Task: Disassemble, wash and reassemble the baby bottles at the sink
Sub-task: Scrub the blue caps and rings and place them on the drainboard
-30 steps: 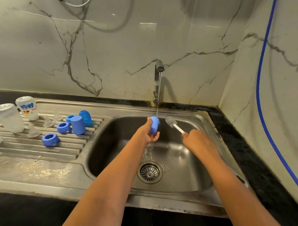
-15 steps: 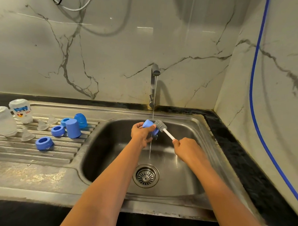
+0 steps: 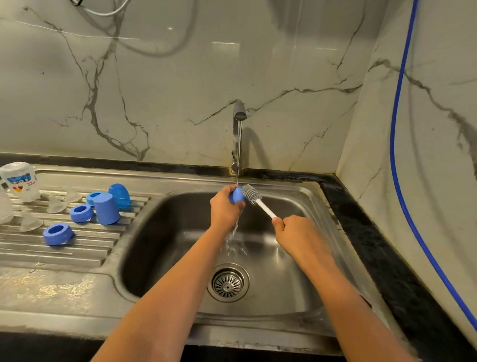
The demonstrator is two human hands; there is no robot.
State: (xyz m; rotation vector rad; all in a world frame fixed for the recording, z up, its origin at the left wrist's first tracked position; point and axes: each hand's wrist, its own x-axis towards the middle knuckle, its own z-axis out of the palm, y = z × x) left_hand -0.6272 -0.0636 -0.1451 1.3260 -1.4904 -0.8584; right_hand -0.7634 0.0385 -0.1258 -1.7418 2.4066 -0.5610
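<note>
Left hand (image 3: 225, 207) grips the blue cap (image 3: 237, 196) under the tap's (image 3: 238, 118) stream; right hand (image 3: 295, 232) clutches the brush (image 3: 254, 196), bristles touching the cap.

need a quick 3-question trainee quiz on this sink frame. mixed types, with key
1. True or false: the right hand grips the brush by its white handle.
2. What does the left hand hold under the running tap?
A. a clear bottle
B. a blue cap
C. a clear teat
3. Fill in: the clear bottles stand on the drainboard, to the ____ of the basin.

Key: 1 true; 2 B; 3 left.
</note>
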